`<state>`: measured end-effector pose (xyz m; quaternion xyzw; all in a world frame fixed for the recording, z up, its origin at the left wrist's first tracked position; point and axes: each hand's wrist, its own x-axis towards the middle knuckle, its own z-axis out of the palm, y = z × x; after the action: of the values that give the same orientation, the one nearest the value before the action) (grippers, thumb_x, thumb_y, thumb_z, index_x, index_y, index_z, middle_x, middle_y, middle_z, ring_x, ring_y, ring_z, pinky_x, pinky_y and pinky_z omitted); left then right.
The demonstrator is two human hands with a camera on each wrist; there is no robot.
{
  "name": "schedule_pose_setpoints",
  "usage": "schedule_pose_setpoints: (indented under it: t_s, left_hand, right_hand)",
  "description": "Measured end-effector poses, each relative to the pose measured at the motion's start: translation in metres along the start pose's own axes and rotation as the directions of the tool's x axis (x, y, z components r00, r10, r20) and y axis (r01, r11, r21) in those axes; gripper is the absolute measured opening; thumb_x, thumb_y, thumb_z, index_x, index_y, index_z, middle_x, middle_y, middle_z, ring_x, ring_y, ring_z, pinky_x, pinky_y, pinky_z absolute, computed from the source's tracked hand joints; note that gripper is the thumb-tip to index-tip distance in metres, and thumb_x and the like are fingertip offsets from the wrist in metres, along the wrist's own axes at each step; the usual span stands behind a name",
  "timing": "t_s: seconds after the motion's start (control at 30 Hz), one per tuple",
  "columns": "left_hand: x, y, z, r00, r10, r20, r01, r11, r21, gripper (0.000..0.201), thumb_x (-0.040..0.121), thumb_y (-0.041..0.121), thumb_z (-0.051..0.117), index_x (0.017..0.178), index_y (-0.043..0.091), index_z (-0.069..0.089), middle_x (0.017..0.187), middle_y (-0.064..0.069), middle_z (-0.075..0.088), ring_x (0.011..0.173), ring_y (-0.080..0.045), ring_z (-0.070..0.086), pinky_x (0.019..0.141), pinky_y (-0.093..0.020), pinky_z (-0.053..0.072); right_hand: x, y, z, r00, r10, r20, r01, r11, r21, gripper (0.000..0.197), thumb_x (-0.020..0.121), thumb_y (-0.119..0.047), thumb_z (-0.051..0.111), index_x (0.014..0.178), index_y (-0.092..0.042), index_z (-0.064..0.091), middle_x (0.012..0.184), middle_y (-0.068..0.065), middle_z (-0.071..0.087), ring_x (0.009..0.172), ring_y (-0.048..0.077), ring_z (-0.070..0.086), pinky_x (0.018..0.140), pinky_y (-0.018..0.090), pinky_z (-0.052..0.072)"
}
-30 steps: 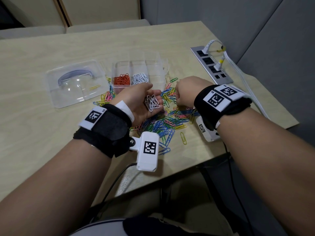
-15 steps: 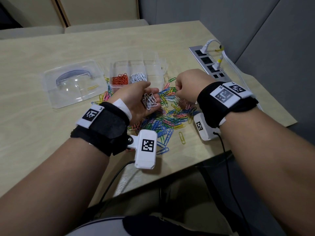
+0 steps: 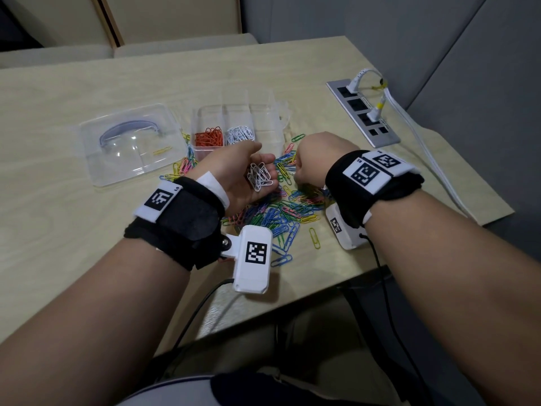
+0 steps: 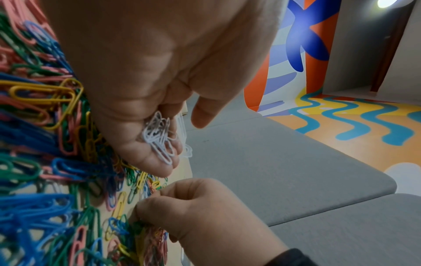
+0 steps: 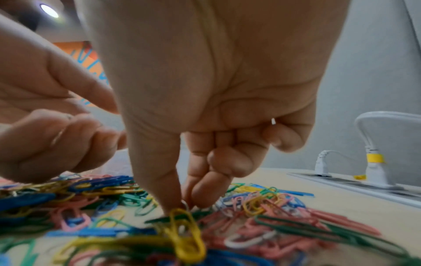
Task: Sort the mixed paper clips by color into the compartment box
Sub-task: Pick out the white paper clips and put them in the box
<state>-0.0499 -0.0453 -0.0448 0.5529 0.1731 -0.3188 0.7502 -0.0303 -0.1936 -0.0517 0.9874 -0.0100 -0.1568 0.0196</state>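
My cupped left hand [image 3: 248, 174] holds white clips [image 3: 259, 176]; my right hand [image 5: 182, 199] pinches into the mixed pile [image 3: 281, 212], where I should isolate one white clip before lifting.

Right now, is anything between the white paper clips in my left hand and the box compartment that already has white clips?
Nothing visible. The white paper clips lie in the cupped left hand, just in front of the clear compartment box; its white-clip section is uncovered.

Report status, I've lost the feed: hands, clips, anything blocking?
Left hand cups white clips. Right hand pinching in pile. Box unobstructed.
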Motion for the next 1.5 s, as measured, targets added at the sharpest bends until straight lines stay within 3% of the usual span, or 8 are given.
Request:
schedule_pose_setpoints:
  t_s: [0.33,0.43,0.57,0.7,0.93,1.2,1.33,1.5]
  left_hand:
    - [0.002,-0.003,0.011,1.000,-0.022,0.015,0.022,1.000,-0.017,0.031,0.103,0.029,0.038,0.091,0.005,0.053,0.077,-0.009,0.054,0.067,-0.017,0.057,0.061,-0.026,0.056]
    - [0.000,-0.003,0.013,0.999,-0.030,0.034,0.031,0.998,-0.050,0.034,0.104,0.028,0.034,0.087,0.006,0.054,0.073,-0.007,0.053,0.064,-0.015,0.055,0.059,-0.023,0.054]
    - [-0.002,-0.003,0.011,0.999,-0.026,0.035,0.028,0.999,-0.043,0.035,0.104,0.027,0.033,0.087,0.006,0.055,0.072,-0.006,0.053,0.062,-0.014,0.054,0.052,-0.020,0.053]
    - [-0.003,-0.003,0.012,0.999,-0.033,0.034,0.034,0.999,-0.029,0.036,0.104,0.028,0.033,0.086,0.006,0.055,0.072,-0.006,0.053,0.063,-0.014,0.055,0.052,-0.020,0.053]
    - [-0.001,-0.003,0.009,0.999,-0.033,0.024,0.034,0.999,-0.018,0.035,0.104,0.029,0.034,0.088,0.006,0.055,0.073,-0.006,0.053,0.063,-0.014,0.055,0.056,-0.022,0.054]
    - [0.002,-0.005,0.011,0.999,-0.046,0.019,0.046,0.998,-0.045,0.032,0.103,0.029,0.035,0.090,0.006,0.052,0.075,-0.009,0.054,0.065,-0.017,0.057,0.052,-0.023,0.055]
    - [-0.001,-0.004,0.008,0.999,-0.039,0.014,0.040,0.997,-0.061,0.033,0.104,0.021,0.031,0.087,0.006,0.054,0.073,-0.007,0.054,0.063,-0.015,0.055,0.051,-0.020,0.053]
    - [-0.005,-0.002,0.004,0.999,-0.032,0.012,0.032,0.998,-0.045,0.035,0.104,0.023,0.030,0.085,0.007,0.055,0.072,-0.007,0.054,0.061,-0.014,0.054,0.048,-0.019,0.053]
  right_hand:
    - [-0.024,0.001,-0.032,0.975,-0.155,-0.160,0.213,0.859,0.465,0.015,0.086,-0.030,0.068,0.086,-0.018,0.076,0.084,-0.003,0.070,0.080,0.012,0.061,0.071,0.026,0.046]
    - [-0.010,0.013,-0.028,0.975,-0.022,-0.223,0.093,0.944,0.316,0.023,0.092,-0.026,0.057,0.091,-0.009,0.073,0.094,0.006,0.071,0.088,0.023,0.064,0.074,0.031,0.049]
    - [0.000,0.029,-0.017,0.988,0.119,-0.097,-0.112,0.991,0.067,0.018,0.091,-0.021,0.058,0.087,-0.008,0.070,0.078,0.008,0.063,0.070,0.026,0.058,0.058,0.028,0.041]
    - [0.003,0.025,-0.003,0.997,0.073,-0.028,-0.072,0.997,0.042,0.017,0.081,-0.031,0.073,0.082,-0.013,0.072,0.079,0.005,0.068,0.076,0.024,0.065,0.061,0.027,0.048]
    - [-0.002,0.019,0.002,0.998,0.064,-0.013,-0.064,0.997,0.051,0.024,0.086,-0.025,0.062,0.066,-0.012,0.057,0.065,0.006,0.053,0.065,0.026,0.054,0.062,0.030,0.042]
    - [-0.024,-0.004,-0.033,0.983,-0.161,-0.086,0.182,0.889,0.420,0.009,0.087,-0.025,0.064,0.083,-0.020,0.071,0.075,-0.007,0.062,0.074,0.012,0.057,0.058,0.023,0.041]
    - [0.005,0.008,-0.028,0.990,-0.005,-0.138,0.041,0.965,0.261,0.022,0.092,-0.021,0.055,0.091,-0.008,0.073,0.089,0.007,0.069,0.087,0.027,0.063,0.071,0.029,0.050]
    - [0.034,0.013,-0.012,0.992,0.115,-0.048,-0.114,0.993,0.034,0.019,0.081,-0.029,0.065,0.091,-0.016,0.073,0.091,0.008,0.070,0.085,0.032,0.065,0.076,0.035,0.054]
